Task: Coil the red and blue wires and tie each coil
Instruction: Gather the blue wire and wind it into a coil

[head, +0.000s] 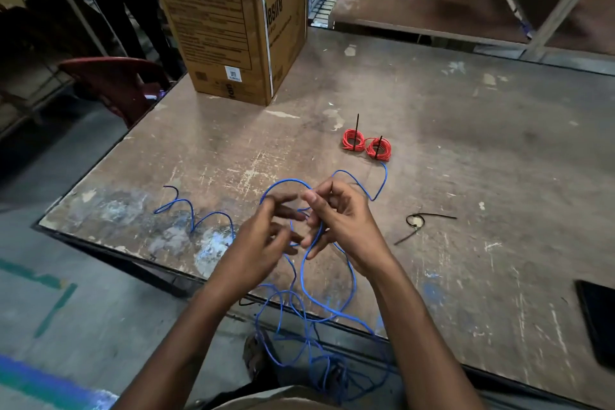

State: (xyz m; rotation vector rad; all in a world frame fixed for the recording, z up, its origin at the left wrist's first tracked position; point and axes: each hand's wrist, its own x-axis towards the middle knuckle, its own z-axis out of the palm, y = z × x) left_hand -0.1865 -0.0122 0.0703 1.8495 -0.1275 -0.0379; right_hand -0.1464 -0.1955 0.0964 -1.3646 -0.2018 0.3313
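Fingers [283,210] are blurring where both hands, left [263,236] and right [336,220], are gripping the blue wire [304,280], its tangle trailing off the bench [466,130] near two tied red coils [366,145].

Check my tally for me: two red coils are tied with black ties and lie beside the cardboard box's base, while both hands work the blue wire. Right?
Not quite. In the head view the two red coils lie out on the table, well apart from the cardboard box. The rest holds: black ties bind them, and the left hand and right hand work the blue wire.
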